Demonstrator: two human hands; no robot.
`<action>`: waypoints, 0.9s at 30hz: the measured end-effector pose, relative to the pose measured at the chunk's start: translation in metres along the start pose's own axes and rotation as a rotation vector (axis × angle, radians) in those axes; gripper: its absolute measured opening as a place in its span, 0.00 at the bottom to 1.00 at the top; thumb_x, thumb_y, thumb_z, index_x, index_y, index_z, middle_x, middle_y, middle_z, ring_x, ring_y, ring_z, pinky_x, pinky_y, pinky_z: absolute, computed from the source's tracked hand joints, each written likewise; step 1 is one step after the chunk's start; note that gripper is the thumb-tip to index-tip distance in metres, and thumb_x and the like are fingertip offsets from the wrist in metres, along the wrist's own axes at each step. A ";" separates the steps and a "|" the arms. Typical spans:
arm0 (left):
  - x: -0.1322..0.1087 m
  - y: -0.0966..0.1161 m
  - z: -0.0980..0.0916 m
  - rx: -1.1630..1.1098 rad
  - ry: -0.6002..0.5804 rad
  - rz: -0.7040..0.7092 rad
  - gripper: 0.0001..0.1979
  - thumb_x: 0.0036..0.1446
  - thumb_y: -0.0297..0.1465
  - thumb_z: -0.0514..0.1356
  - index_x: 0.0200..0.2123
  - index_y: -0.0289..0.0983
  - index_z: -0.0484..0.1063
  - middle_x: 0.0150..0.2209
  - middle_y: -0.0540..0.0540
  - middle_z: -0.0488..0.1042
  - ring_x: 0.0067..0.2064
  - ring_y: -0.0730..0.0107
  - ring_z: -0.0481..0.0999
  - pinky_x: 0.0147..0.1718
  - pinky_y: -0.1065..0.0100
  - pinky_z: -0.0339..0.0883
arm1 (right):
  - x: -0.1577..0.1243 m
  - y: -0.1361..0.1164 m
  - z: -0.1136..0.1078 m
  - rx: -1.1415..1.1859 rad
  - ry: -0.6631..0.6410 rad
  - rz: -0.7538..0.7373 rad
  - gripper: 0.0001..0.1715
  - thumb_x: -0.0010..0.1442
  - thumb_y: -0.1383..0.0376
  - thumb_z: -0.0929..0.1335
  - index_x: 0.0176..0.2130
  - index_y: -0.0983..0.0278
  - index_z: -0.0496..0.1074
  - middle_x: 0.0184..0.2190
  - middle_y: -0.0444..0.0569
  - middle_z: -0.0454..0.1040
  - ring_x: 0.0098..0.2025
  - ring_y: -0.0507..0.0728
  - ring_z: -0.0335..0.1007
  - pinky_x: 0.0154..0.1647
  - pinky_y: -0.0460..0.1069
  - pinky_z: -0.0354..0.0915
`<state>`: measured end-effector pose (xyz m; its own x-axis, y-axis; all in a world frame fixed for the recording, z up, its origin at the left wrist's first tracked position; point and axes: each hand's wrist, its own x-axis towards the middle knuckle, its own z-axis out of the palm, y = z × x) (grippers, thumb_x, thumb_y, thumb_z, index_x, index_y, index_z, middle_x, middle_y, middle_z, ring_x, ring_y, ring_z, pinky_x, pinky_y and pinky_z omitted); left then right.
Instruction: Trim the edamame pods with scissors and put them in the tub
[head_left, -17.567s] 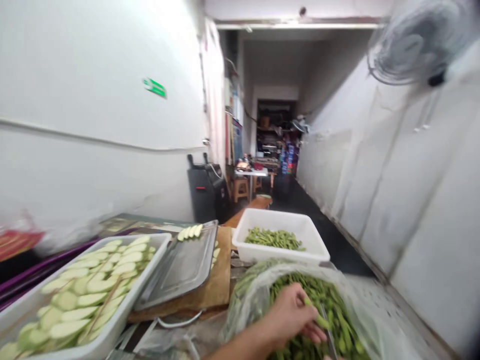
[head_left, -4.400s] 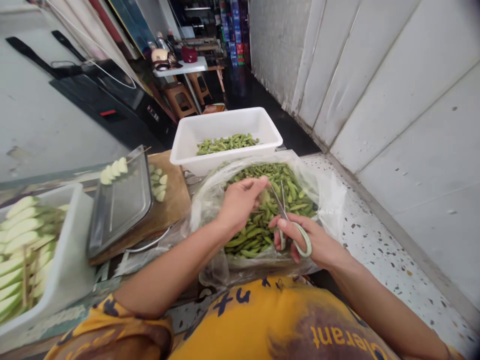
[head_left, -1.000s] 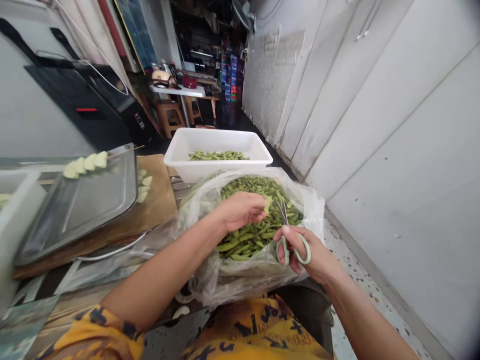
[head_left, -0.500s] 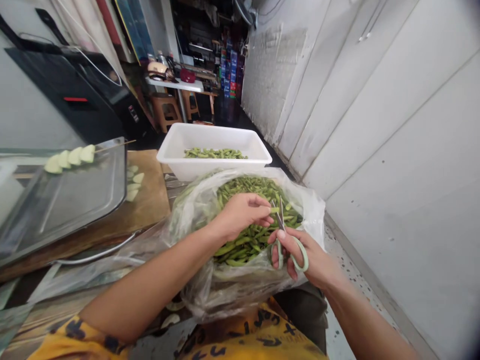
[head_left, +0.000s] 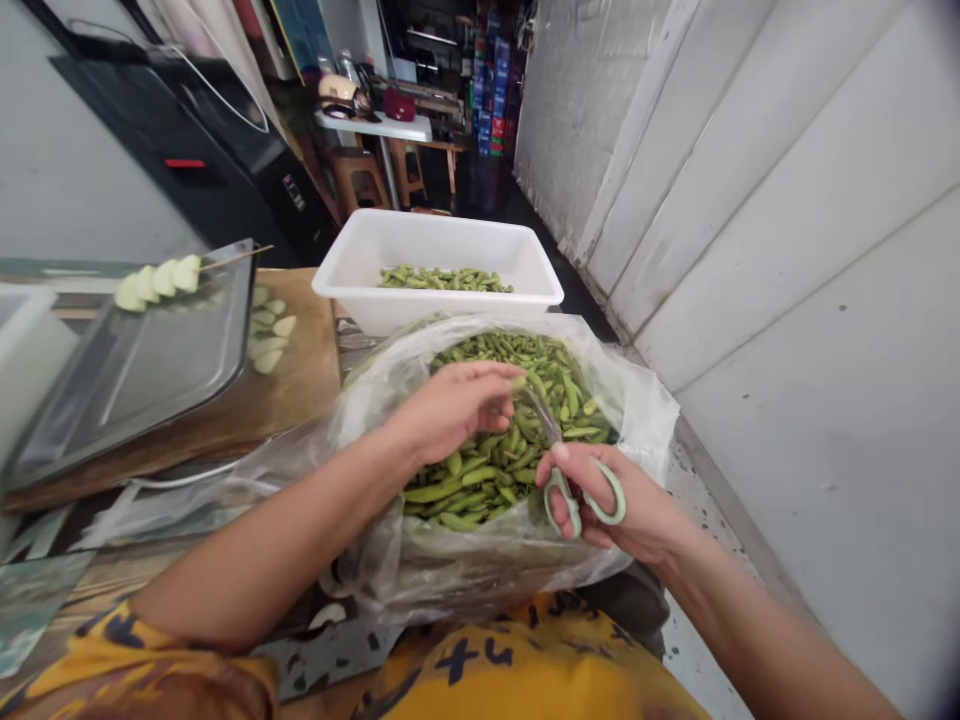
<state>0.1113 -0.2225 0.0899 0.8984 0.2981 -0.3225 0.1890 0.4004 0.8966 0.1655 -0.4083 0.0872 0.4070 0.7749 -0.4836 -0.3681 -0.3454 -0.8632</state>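
My left hand (head_left: 469,405) pinches a green soybean pod (head_left: 519,383) between thumb and fingertips, above the bag. In my right hand (head_left: 607,490) is a pair of scissors (head_left: 553,432) with pale green handles; my fingers are through the loops. The blades point up and left, their tips close to the pod, and look nearly closed. Below both hands a clear plastic bag (head_left: 637,385) lies open, full of loose soybean pods (head_left: 465,490). Just beyond it, a white plastic tub (head_left: 442,312) holds a layer of pods (head_left: 442,280).
To the left, a metal tray (head_left: 165,370) rests on a wooden board (head_left: 315,350), with a skewer of pale green slices (head_left: 157,283) across it. More cut slices (head_left: 270,340) lie beside the tray. A white wall (head_left: 810,250) rises along the right side.
My left hand has moved a little left and up with the pod. The scissor blades have gone from spread to nearly closed. The whole view has shifted slightly.
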 end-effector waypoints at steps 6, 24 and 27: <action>-0.006 0.003 -0.002 -0.004 -0.059 0.049 0.04 0.42 0.24 0.56 0.26 0.36 0.65 0.22 0.52 0.64 0.21 0.77 0.62 0.19 0.75 0.56 | -0.032 0.008 -0.009 0.165 0.129 -0.168 0.28 0.53 0.43 0.68 0.37 0.64 0.70 0.22 0.46 0.68 0.22 0.51 0.64 0.09 0.39 0.53; 0.015 -0.010 0.020 0.509 -0.182 0.328 0.13 0.58 0.38 0.55 0.28 0.34 0.68 0.26 0.47 0.74 0.22 0.78 0.65 0.23 0.74 0.59 | -0.036 0.025 -0.006 0.085 0.058 -0.223 0.25 0.56 0.45 0.67 0.38 0.65 0.70 0.23 0.46 0.69 0.23 0.51 0.65 0.10 0.40 0.57; 0.011 -0.017 0.010 0.504 -0.149 0.309 0.12 0.56 0.38 0.58 0.30 0.35 0.68 0.23 0.49 0.73 0.19 0.79 0.63 0.20 0.75 0.57 | -0.032 0.020 -0.004 0.044 0.021 -0.160 0.25 0.57 0.46 0.67 0.38 0.65 0.70 0.22 0.46 0.69 0.22 0.51 0.65 0.11 0.40 0.58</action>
<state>0.1219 -0.2344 0.0738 0.9804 0.1965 -0.0110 0.0423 -0.1556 0.9869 0.1484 -0.4423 0.0847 0.4808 0.8064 -0.3443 -0.3333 -0.1951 -0.9224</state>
